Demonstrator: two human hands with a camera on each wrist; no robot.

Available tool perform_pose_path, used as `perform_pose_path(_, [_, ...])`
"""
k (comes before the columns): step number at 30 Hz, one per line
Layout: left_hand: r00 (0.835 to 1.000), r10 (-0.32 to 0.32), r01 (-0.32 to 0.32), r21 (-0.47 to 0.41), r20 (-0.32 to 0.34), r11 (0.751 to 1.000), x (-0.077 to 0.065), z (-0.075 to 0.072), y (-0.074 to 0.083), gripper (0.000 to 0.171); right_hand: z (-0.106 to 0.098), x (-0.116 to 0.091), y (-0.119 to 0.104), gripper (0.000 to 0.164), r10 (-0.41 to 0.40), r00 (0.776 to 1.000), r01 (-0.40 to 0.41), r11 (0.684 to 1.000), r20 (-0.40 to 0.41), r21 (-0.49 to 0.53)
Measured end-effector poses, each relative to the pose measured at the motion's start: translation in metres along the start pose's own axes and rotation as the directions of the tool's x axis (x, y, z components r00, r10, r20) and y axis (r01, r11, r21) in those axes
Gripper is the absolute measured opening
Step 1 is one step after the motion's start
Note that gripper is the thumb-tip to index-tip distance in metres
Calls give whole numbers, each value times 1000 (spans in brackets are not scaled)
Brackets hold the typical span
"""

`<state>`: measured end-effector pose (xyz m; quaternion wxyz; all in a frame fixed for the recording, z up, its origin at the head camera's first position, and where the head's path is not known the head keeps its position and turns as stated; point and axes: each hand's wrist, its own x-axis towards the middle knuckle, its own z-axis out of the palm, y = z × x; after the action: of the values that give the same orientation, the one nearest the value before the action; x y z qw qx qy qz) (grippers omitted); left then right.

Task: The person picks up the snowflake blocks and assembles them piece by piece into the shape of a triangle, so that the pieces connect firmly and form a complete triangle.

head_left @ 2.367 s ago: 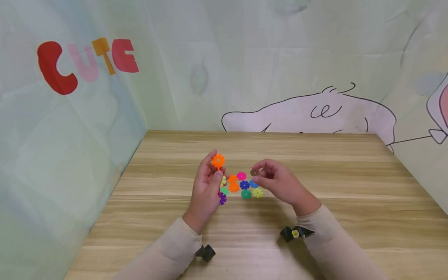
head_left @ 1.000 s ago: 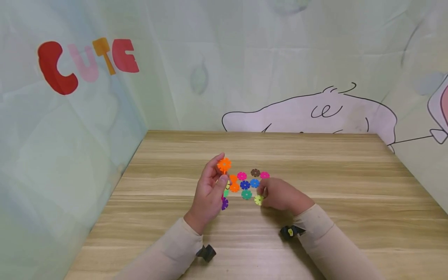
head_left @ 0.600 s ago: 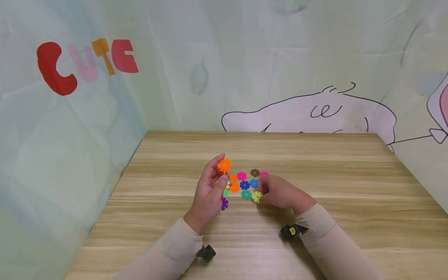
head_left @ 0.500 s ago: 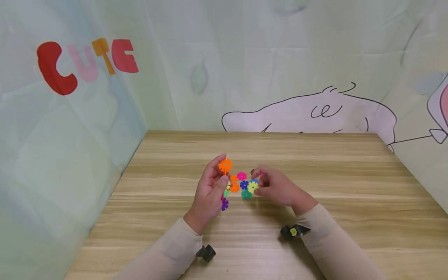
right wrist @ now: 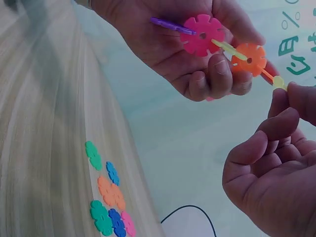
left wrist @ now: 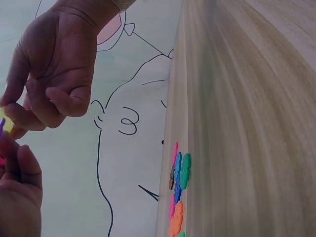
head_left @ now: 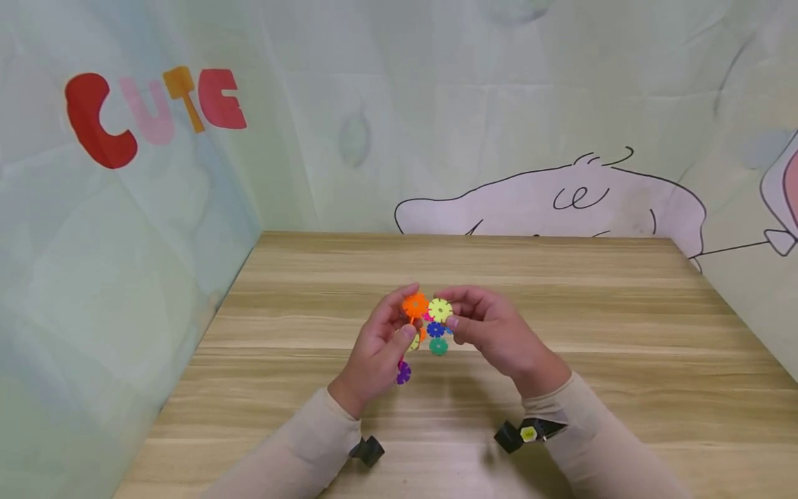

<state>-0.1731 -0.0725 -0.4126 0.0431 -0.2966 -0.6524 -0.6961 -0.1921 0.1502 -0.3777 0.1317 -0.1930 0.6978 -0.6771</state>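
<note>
My left hand (head_left: 377, 357) grips a chain of slotted flower-shaped interlocking discs over the table. In the right wrist view the chain runs from a purple disc (right wrist: 170, 25) through a pink disc (right wrist: 193, 43) and a yellow one to an orange disc (right wrist: 256, 64), with another orange piece edge-on beyond. That upper orange disc (head_left: 411, 299) faces up in the head view. Thumb and fingertips of my right hand (head_left: 501, 333) pinch a pale yellow disc (head_left: 440, 303), its edge right at the orange disc's edge. Fingers cover part of the chain.
Loose discs lie on the wooden table (head_left: 299, 291) below the hands, among them a dark blue disc (head_left: 431, 331), a green disc (head_left: 438, 351) and a brown disc (left wrist: 172, 178). Printed fabric walls (head_left: 324, 125) stand behind and at the left.
My right hand picked up the pale yellow disc from the table and brought it up and left to the chain. My left hand shifted slightly right with the chain.
</note>
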Motion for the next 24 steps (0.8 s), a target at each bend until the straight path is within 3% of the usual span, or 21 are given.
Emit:
perform_pose_path(7, [999,11,-11,-22,37,1000,-1,0,0,50,2,0,1,28,-22,998,15,990,51,140])
perform_pose_path(14, [997,54,-53,-4,59,999,-1,-1,-1,50,2,1,3,25,-31,994,-3,948,102,317])
perform_pose_path(24, [995,73,-74,8,67,997,-1,-1,-3,50,1,2,3,30,-48,985,-18,927,167,374])
